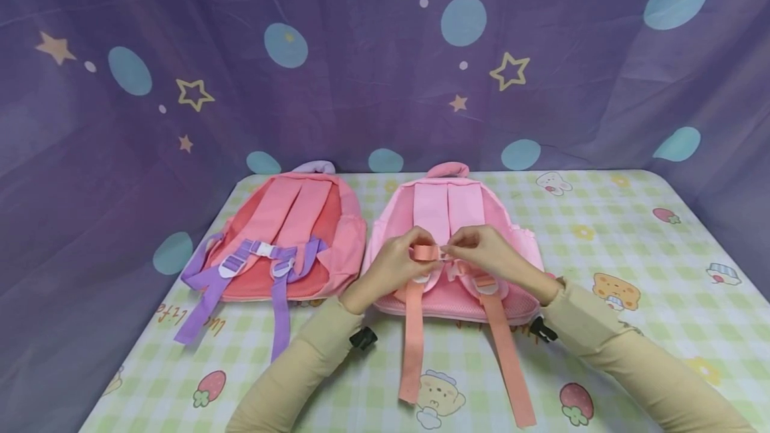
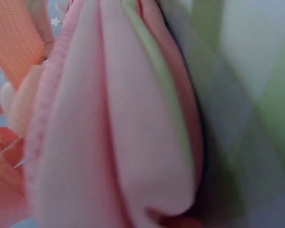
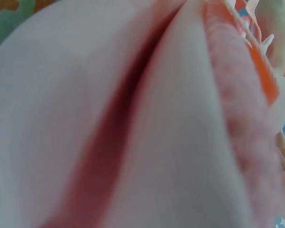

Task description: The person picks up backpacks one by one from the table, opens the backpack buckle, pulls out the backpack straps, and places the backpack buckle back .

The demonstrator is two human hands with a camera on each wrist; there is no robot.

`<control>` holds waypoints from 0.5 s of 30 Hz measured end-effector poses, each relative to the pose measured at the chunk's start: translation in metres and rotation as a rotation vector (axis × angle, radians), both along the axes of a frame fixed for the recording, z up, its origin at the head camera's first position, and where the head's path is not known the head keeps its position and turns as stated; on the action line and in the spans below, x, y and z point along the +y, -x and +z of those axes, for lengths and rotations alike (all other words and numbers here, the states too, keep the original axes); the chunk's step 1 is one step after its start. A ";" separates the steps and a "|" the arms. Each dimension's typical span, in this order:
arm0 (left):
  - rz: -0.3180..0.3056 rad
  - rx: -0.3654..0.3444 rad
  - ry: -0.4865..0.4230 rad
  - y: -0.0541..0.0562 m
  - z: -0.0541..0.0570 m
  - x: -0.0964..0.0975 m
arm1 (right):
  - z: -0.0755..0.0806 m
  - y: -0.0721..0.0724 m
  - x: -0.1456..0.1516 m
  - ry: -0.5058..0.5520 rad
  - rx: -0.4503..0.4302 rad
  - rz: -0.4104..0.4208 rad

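Hands close together, the left hand point(image 1: 390, 262) pinches an orange strap loop point(image 1: 425, 252) and the right hand point(image 1: 496, 254) its pale buckle point(image 1: 444, 255) over a pink backpack point(image 1: 432, 209) lying on the checked surface point(image 1: 637, 346); just beside it, at left, lies a coral backpack point(image 1: 303, 216) with purple straps point(image 1: 280, 313), before a starry purple curtain point(image 1: 373, 105)

I've got room over the table point(image 1: 637, 239) right of the pink backpack point(image 1: 433, 209); coral backpack point(image 1: 295, 226) crowds its left, purple curtain point(image 1: 373, 99) closes off the back.
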State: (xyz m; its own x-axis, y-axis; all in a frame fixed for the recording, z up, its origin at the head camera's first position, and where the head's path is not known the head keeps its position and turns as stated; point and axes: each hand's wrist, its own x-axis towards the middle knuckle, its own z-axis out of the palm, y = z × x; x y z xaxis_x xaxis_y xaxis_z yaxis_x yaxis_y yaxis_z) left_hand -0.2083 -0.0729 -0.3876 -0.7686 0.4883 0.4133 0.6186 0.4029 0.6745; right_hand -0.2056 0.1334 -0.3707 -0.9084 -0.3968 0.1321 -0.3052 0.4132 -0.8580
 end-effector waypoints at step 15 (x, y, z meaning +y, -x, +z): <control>0.126 -0.178 0.162 -0.012 0.025 0.006 | -0.002 -0.002 0.001 0.027 0.041 0.027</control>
State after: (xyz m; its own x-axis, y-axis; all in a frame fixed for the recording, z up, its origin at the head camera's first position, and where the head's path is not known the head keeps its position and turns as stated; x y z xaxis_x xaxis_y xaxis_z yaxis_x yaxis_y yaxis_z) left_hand -0.1964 -0.0666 -0.3629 -0.8810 0.4331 0.1905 0.4343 0.5805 0.6888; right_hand -0.2040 0.1341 -0.3724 -0.8909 -0.4171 0.1801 -0.3514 0.3814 -0.8550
